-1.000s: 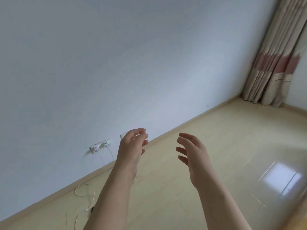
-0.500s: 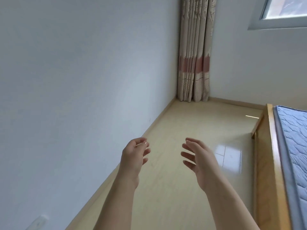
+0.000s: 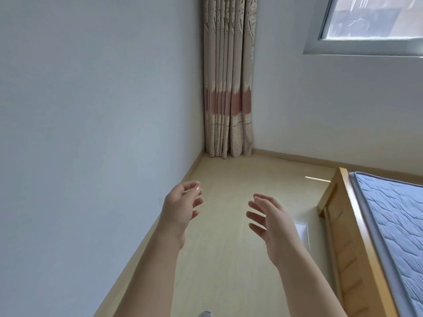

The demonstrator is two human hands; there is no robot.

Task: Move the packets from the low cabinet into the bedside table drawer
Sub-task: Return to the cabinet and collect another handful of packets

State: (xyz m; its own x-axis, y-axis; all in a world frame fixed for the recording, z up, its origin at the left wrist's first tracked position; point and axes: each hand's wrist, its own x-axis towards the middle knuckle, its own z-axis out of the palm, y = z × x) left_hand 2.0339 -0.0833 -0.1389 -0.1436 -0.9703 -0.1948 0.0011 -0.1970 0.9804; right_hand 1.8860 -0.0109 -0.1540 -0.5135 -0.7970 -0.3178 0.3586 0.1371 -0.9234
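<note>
Where the packets are I cannot tell. The left hand (image 3: 180, 209) and right hand (image 3: 272, 225) float with loose fingers, holding nothing, left of the light wooden bed frame (image 3: 343, 236). Shiny pale yellow floor (image 3: 219, 271) lies open between the frame's edge and the plain white wall (image 3: 91, 133)

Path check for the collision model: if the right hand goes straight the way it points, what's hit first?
Way looks free nearby. The right hand points forward, slightly left, over bare floor toward the curtain in the corner, probably the first thing met; depth is unclear.
</note>
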